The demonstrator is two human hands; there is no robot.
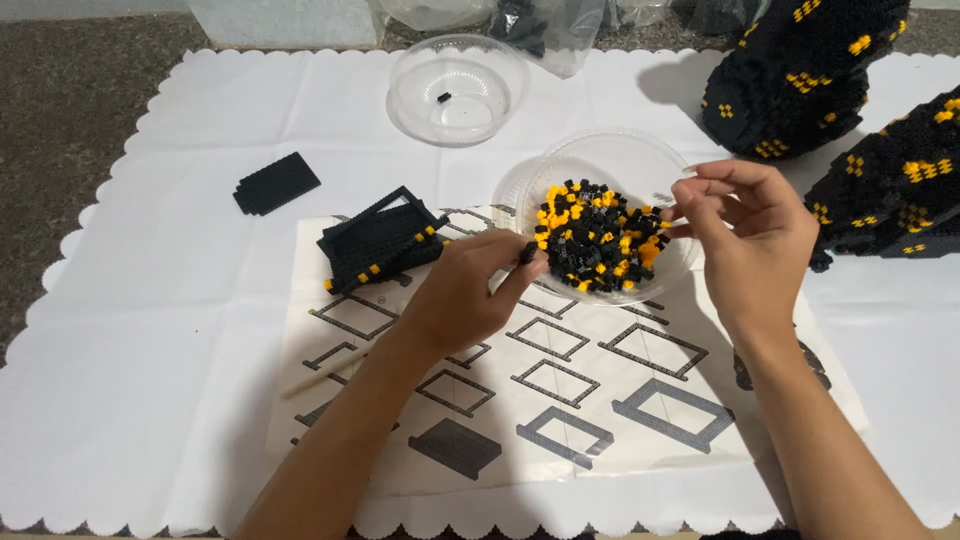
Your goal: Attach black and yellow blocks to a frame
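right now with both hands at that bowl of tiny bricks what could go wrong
The right hand pinches the rim of the clear bowl; a tug could tip it and scatter the black and yellow bricks over the instruction sheet. The left hand holds a small black piece at its fingertips, which could slip and get lost.

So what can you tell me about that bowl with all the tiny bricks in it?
The bowl is round, shallow, clear plastic. It sits upright on the printed instruction sheet, heaped with tiny black and yellow bricks. The right hand pinches its right rim; the left hand holds a black piece at its left edge.
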